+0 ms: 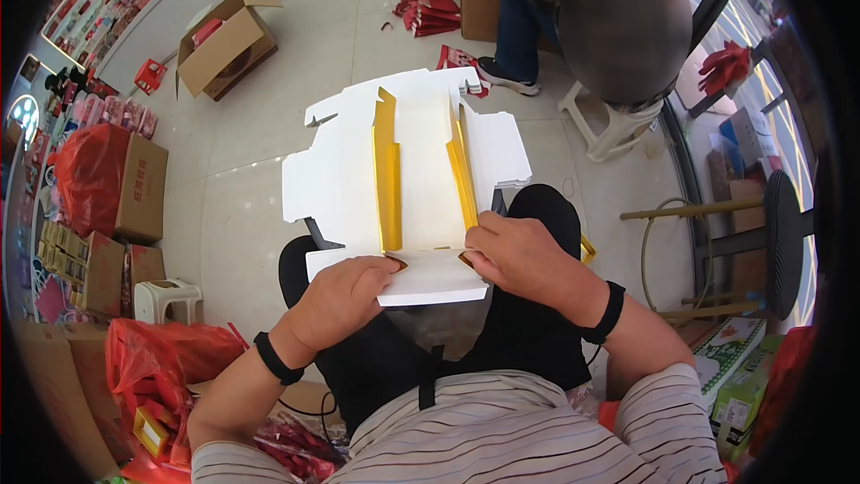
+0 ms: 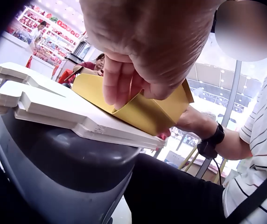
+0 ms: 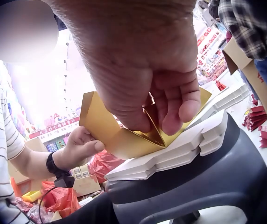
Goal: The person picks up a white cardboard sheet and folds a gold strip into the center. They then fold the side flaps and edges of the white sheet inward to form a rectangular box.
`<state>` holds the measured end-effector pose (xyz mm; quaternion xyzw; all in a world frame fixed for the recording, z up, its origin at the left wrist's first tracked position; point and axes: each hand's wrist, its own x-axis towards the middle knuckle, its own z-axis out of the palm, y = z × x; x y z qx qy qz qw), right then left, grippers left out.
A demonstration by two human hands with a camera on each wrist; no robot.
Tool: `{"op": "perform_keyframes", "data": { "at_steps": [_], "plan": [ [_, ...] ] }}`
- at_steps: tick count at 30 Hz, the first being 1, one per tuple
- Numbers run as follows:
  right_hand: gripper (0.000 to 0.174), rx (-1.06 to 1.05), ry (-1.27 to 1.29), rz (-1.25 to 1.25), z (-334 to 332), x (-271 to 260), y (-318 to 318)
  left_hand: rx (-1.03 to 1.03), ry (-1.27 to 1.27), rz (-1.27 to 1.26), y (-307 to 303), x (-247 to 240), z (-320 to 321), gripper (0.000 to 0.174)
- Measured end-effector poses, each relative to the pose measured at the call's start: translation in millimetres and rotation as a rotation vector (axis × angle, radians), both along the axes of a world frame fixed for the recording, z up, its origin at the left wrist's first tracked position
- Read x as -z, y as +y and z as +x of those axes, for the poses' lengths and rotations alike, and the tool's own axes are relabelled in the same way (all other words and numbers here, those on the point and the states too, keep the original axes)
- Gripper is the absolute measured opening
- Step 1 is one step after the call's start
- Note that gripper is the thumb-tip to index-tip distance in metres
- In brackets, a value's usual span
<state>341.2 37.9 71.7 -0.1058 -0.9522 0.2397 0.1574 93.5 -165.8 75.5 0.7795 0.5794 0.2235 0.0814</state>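
A cardboard box blank [image 1: 425,161], white inside and gold outside, lies partly folded on a stack of flat white die-cut blanks [image 1: 318,179]. Its two long side flaps stand up, showing gold. My left hand [image 1: 345,298] pinches the near left corner, where the end panel [image 1: 430,280] folds up. At the near right corner, my right hand [image 1: 530,258] grips the same panel with thumb and curled fingers. Gold card wraps under the fingers in both wrist views. Beneath the stack is a dark grey plastic stool [image 2: 73,158], between the person's knees.
An open carton [image 1: 228,49] stands on the tiled floor ahead. Another person sits at the far right by a white stool [image 1: 609,121]. Red plastic bags [image 1: 152,358] and cartons [image 1: 139,188] crowd the left. Green boxes [image 1: 739,376] lie at the right.
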Motion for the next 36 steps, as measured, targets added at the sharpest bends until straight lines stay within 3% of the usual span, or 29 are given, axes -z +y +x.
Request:
{"op": "perform_keyframes", "data": {
  "at_steps": [2, 5, 8, 14, 17, 20, 23, 26, 36],
  "plan": [
    [0.017, -0.006, 0.001, -0.005, 2, 1, 1, -0.023, -0.066, -0.054, 4, -1, -2, 0.052],
    [0.017, 0.0, 0.017, -0.018, 2, 4, 1, -0.094, 0.072, -0.009, 13, -24, 0, 0.07],
    [0.017, 0.013, 0.015, -0.041, 1, 4, 0, -0.126, 0.047, -0.008, 21, -18, -3, 0.086],
    [0.016, 0.022, -0.018, -0.04, 7, -3, 2, -0.03, 0.218, 0.057, 28, 1, 0, 0.079],
    [0.016, 0.029, -0.03, -0.079, 11, -4, 3, -0.034, 0.027, 0.034, 27, -1, 12, 0.079],
    [0.014, 0.007, -0.023, -0.078, 15, -1, 3, 0.005, 0.084, 0.001, 29, 5, 5, 0.063],
    [0.019, -0.043, -0.043, -0.073, 19, -7, 4, -0.011, 0.011, 0.001, 28, 6, 7, 0.059],
    [0.027, -0.084, 0.005, -0.017, 24, -9, 4, -0.041, -0.078, 0.02, 30, 5, 11, 0.073],
    [0.031, 0.034, -0.039, -0.124, 18, 2, -7, -0.09, -0.253, 0.014, 29, 13, 9, 0.066]
  ]
}}
